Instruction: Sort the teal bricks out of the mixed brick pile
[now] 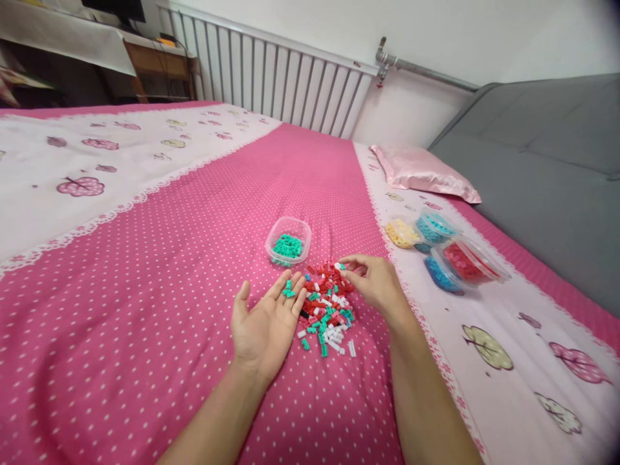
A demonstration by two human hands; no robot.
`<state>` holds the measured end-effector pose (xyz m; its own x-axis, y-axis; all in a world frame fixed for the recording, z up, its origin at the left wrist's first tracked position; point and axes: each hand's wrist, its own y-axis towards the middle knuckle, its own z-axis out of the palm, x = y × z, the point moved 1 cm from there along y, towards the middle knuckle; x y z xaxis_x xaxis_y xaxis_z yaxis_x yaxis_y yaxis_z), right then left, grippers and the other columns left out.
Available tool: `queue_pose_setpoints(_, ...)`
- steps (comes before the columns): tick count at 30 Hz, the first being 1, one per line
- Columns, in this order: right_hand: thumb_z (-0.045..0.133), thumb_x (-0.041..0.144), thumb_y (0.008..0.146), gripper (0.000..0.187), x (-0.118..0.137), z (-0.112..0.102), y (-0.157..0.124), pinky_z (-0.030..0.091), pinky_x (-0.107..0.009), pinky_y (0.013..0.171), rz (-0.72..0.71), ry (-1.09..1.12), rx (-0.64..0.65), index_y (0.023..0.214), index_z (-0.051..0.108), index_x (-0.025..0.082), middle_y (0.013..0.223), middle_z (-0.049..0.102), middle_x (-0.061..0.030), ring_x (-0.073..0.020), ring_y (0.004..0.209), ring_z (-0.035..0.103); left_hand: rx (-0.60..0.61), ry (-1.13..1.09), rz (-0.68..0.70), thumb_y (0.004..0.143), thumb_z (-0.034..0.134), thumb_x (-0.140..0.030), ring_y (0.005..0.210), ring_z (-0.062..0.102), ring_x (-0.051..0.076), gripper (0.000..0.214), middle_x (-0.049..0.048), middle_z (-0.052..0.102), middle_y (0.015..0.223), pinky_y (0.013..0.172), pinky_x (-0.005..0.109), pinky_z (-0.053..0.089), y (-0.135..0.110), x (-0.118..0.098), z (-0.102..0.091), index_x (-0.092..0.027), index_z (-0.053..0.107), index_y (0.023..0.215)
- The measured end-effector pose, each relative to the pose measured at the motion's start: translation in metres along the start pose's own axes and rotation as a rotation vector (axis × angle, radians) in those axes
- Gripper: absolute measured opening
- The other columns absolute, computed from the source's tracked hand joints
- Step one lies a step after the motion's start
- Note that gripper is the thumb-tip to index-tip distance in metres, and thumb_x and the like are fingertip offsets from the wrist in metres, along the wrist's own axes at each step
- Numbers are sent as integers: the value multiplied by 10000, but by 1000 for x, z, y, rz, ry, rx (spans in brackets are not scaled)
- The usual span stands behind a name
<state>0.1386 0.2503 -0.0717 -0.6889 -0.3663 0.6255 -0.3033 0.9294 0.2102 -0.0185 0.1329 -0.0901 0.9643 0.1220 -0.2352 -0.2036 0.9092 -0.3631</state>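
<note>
My left hand (266, 323) lies palm up with its fingers stretched out flat. A few small green building bricks (289, 290) rest loose on its fingers. Thumb and forefinger of my right hand (372, 281) are pinched together at the far right of a pile of mixed bricks (325, 303). Between those fingertips shows a small green brick (343, 266), with a white one right beside it. Red, white, green and pink pieces make up the pile, which spreads over the bedspread. Just beyond my left fingertips stands a clear tub (272, 253) holding many green bricks.
To the right, clear tubs hold yellow (402, 234), light blue (436, 226), darker blue (443, 276) and red bricks (467, 261). A pink pillow (426, 173) lies behind them, near a grey padded headboard (542, 155). The pink dotted bedspread (194, 258) has wrinkles.
</note>
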Motion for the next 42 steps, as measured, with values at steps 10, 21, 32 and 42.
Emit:
queue_pose_setpoints(10, 613, 210, 759, 323, 46, 19, -14, 480, -251, 678, -269, 220, 91, 1075, 679, 227, 859, 678, -16, -113, 655, 581, 22, -5, 7, 815, 440, -445, 1114, 598, 301, 658, 246, 584, 1191, 877, 382, 551, 2, 1, -1, -24, 425, 1322)
queue_pose_setpoints(21, 595, 197, 730, 199, 7, -8, -3, 477, -292, 695, 18, -11, -69, 881, 725, 210, 789, 713, -27, -158, 681, 633, -6, 0, 6, 818, 427, -470, 1078, 614, 287, 703, 248, 589, 1182, 868, 365, 553, 1, 0, -1, 11, 415, 1331)
queue_pose_setpoints(32, 680, 205, 660, 117, -1, 4, -7, 400, -246, 546, 101, -185, 224, 758, 735, 241, 675, 700, 6, -155, 608, 618, 15, 22, 18, 832, 420, -472, 1048, 631, 283, 698, 241, 611, 1148, 890, 371, 539, 0, 0, 0, 28, 419, 1319)
queue_pose_setpoints(42, 628, 175, 691, 204, 15, 8, -7, 367, -213, 566, 183, -354, 291, 842, 739, 254, 734, 715, 23, -121, 679, 633, 16, 23, 9, 833, 416, -465, 1045, 632, 281, 680, 232, 610, 1157, 898, 371, 534, 1, 0, -2, 21, 437, 1307)
